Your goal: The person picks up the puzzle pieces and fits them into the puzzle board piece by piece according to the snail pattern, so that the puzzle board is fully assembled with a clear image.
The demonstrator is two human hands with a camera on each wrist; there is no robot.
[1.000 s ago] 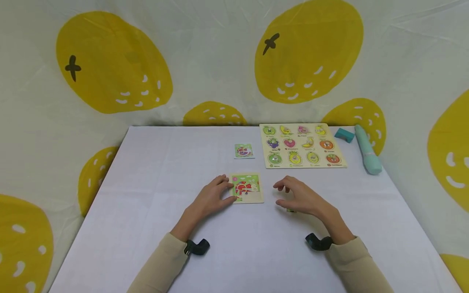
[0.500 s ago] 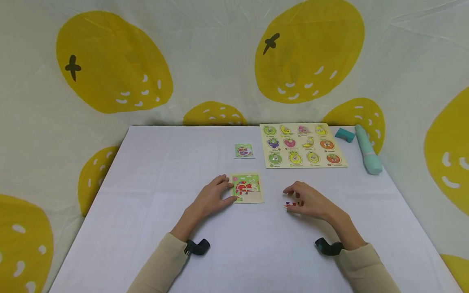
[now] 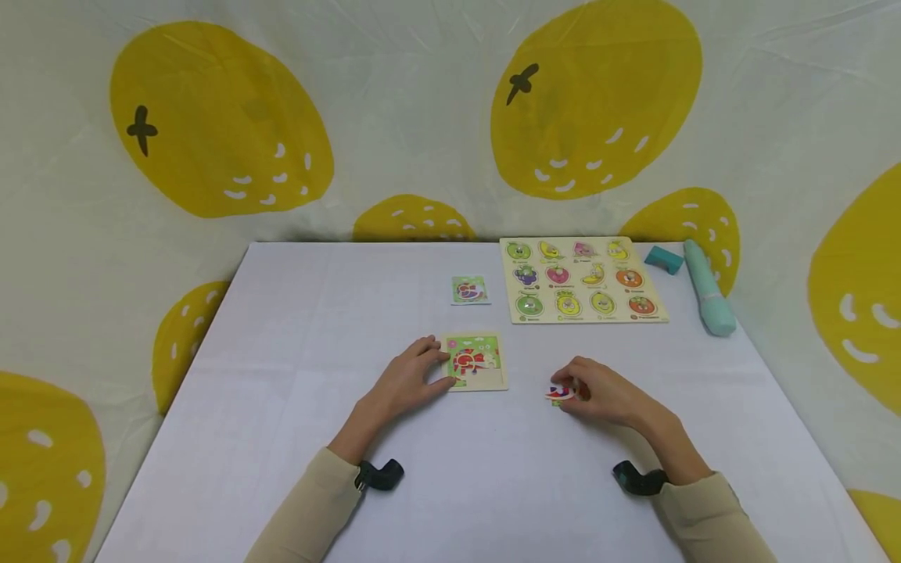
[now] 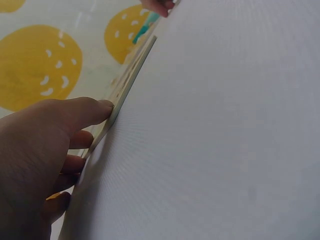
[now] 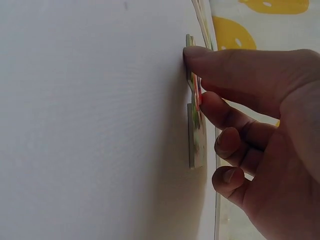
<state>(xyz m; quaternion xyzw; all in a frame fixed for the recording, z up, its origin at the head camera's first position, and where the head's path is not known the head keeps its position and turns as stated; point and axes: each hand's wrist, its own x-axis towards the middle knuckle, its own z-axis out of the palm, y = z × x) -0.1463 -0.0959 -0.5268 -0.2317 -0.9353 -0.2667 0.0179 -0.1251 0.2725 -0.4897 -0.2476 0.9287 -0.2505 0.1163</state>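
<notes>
A small wooden puzzle frame [image 3: 486, 381] lies on the white table, partly filled with green and red picture pieces; bare wood shows at its lower right. At its left side, my left hand [image 3: 407, 381] rests relaxed fingers and thumb on the edge; in the left wrist view the thumb [image 4: 102, 111] touches the frame's rim. To the right of the frame, my right hand [image 3: 611, 397] pinches a red, white and purple puzzle piece [image 3: 560, 392] between thumb and index finger, low over the table. Another puzzle piece [image 5: 196, 137] lies just beside the fingers in the right wrist view.
Behind the frame lies a small picture card or puzzle [image 3: 469, 290]. A fruit puzzle board [image 3: 655, 313] is at the back right, beside a teal block [image 3: 664, 259] and a mint-coloured stick-like object [image 3: 708, 293]. A fruit-printed cloth hangs behind the table.
My right hand has moved a little right and toward me, exposing the red and purple piece, and its fingers have closed on that piece. My left hand and the frame have stayed put.
</notes>
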